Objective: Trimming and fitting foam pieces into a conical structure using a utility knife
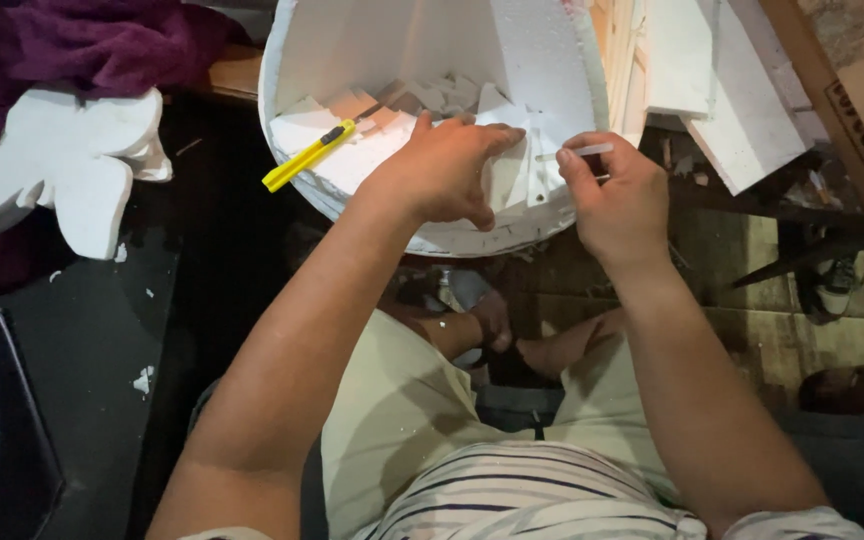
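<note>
White foam is pinched between thumb and forefinger of the right hand (620, 200): a thin strip (577, 152), held level just above the rim of a round foam tub (292, 190). The other fingers are curled in against the palm. The left hand (447, 170) is laid flat, palm down, on a notched foam piece (522, 170) at the near edge of the tub, its fingers stretched out together and pressed on the foam, thumb bent toward the body; nothing is gripped by it. The two hands are set just beside each other, apart.

Loose foam offcuts (422, 100) are heaped inside the tub behind the left hand, and a yellow knife (309, 155) is lying on a block there, well to the left of the fingers. Cut foam slabs (742, 110) are leaned to the right of the tub, a thick foam cutout (62, 160) is seen at the far left beside purple cloth (72, 45).

Both forearms are reached forward from the body over pale shorts, the left one angled inward, the right nearly straight, wrists slightly bent down.
</note>
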